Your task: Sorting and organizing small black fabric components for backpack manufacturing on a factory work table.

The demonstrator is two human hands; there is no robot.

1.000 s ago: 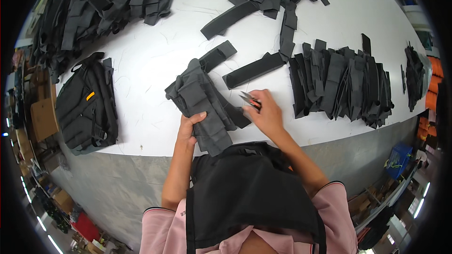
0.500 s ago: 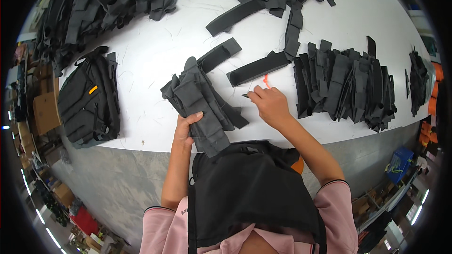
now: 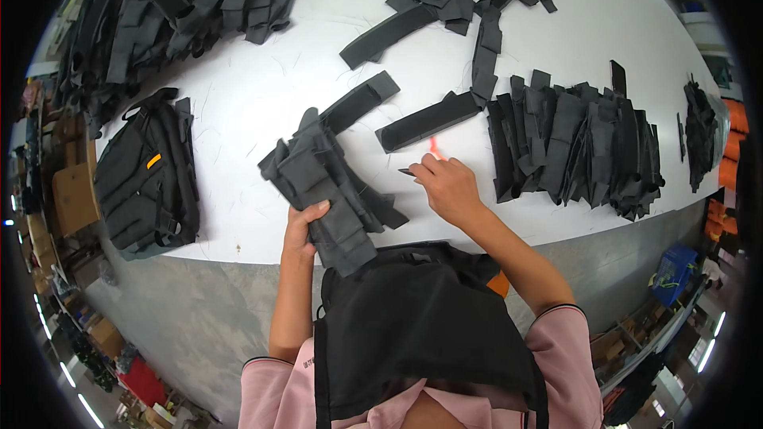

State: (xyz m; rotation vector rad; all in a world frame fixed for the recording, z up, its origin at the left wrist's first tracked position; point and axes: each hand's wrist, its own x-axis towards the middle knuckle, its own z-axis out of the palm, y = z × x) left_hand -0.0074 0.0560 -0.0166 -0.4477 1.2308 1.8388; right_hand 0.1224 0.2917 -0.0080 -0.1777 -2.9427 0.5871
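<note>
At the near table edge in the head view, the left hand (image 3: 302, 226) grips a bundle of black fabric pouches (image 3: 326, 183), which lies up and away from its fingers. Just right of the bundle, the right hand (image 3: 447, 188) is curled around small red-handled snips (image 3: 429, 151). Beyond its knuckles lies a black strap (image 3: 429, 121).
</note>
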